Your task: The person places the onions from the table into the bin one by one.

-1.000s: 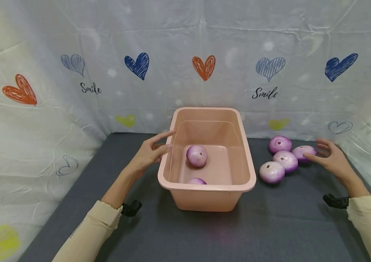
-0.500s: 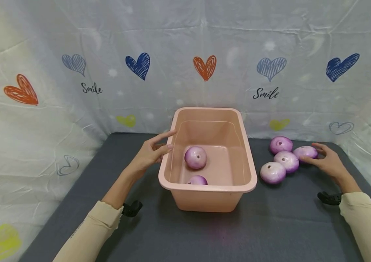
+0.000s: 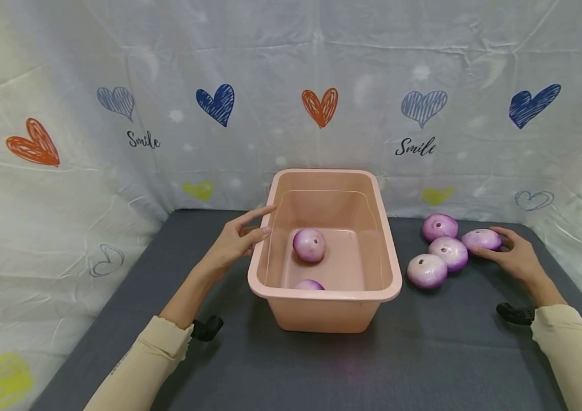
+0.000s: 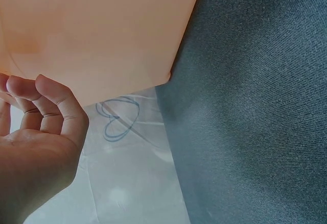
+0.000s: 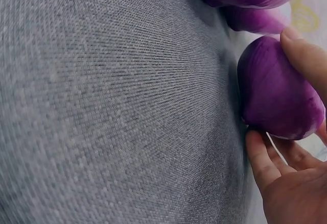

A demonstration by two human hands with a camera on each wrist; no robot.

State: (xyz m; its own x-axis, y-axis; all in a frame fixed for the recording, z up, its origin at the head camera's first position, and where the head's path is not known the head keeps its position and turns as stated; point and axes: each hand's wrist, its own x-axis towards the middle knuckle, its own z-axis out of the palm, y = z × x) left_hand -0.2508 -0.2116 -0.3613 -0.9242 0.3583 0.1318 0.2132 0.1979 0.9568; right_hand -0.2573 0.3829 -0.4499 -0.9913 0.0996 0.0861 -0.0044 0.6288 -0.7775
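Note:
In the head view, my left hand [image 3: 234,237] holds the left rim of a peach plastic tub [image 3: 323,314]. The index finger reaches over the rim; the left wrist view shows the other fingers curled beside the outer wall. My right hand [image 3: 517,257] grips the rightmost purple-and-white onion [image 3: 481,238], thumb on its near side and fingers round the far side. In the right wrist view, this onion [image 5: 278,89] sits between thumb and fingertips, close to the cloth. One onion [image 3: 309,245] lies inside the tub, and another onion [image 3: 309,285] is partly hidden behind its front rim.
Left of the gripped onion lie a back onion [image 3: 439,226], a middle onion [image 3: 448,253] and a front onion [image 3: 427,270], close together. The dark grey cloth [image 3: 424,354] covers the table. A white curtain [image 3: 265,51] with printed hearts stands behind and at the sides.
My right hand has moved left onto the rightmost onion and closed round it; that onion has shifted slightly right. The upper onion in the tub rocked a little. My left hand stays on the rim.

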